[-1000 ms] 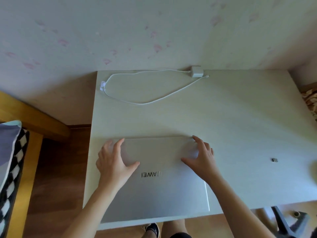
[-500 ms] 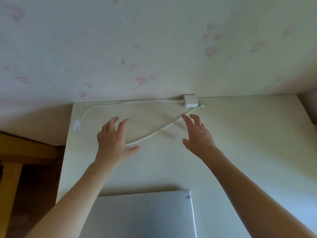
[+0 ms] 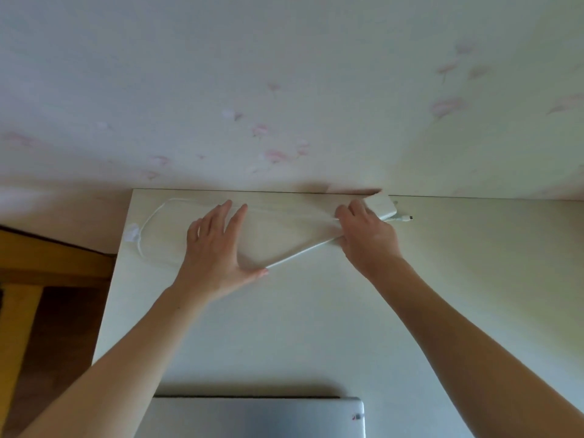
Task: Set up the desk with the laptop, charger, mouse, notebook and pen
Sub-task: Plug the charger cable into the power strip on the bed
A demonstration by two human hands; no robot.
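- Both hands have left the closed laptop (image 3: 252,417), now at the desk's (image 3: 316,327) near edge, and reached the charger (image 3: 380,207) by the wall.
- The right hand (image 3: 366,235) pinches the charger; the left hand (image 3: 218,251) lies spread on its cable (image 3: 300,252).
- Plugging in looks next.
- No containers in sight.
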